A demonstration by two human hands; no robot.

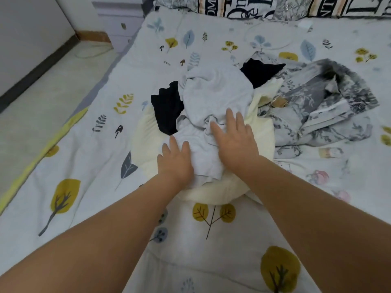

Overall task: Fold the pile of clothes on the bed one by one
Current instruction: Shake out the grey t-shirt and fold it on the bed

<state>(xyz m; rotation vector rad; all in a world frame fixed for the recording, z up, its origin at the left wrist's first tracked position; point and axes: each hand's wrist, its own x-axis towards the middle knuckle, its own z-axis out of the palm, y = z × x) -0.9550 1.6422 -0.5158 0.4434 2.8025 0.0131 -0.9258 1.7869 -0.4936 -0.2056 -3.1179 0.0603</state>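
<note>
L hand (pixel 175 160) laid flat w/ fingers straight on pale grey garment (pixel 213 96), R hand (pixel 234 137) likewise flat on it, garment atop clothes pile, cream item (pixel 262 132) & black item (pixel 167 108) beneath, centre of bed (pixel 84 144).

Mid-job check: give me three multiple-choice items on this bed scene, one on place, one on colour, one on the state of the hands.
1. Where does the light grey garment lie?
A on the floor
B on top of the pile
C on the pillows

2. What colour is the garment showing at the pile's left?
A black
B red
C green

3. How are the hands on the pile?
A fists
B flat, fingers straight
C holding a hanger

Key: B, it covers the cream piece. A, it is plainly black. B, left hand and right hand both rest open on the grey cloth.
</note>
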